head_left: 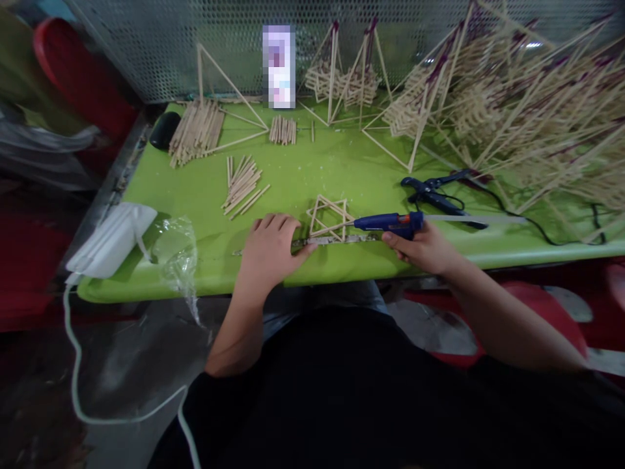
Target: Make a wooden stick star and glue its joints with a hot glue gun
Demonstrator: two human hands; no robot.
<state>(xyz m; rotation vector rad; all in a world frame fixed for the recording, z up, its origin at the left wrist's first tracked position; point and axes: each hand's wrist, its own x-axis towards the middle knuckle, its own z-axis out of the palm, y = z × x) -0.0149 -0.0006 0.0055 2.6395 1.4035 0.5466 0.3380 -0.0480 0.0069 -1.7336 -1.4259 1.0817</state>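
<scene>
My right hand [422,251] grips a blue hot glue gun [385,223], with a long pale glue stick [473,219] jutting from its back. The gun's nozzle points left, at a small star-shaped frame of thin wooden sticks [345,225] lying flat near the table's front edge. Just left of the frame, my left hand [271,251] is spread palm down on the table, thumb apart from the fingers and close to the frame; no held thing shows in it. Behind the glue gun lies a dark pair of pliers [432,190].
Loose sticks [243,185] and stick bundles [198,130] [283,130] lie on the green table [303,172]. Finished stick stars and lanterns [527,117] crowd the right. A blurred phone-like screen [279,68] stands behind. At left are a white power strip [112,241] and clear plastic [178,251].
</scene>
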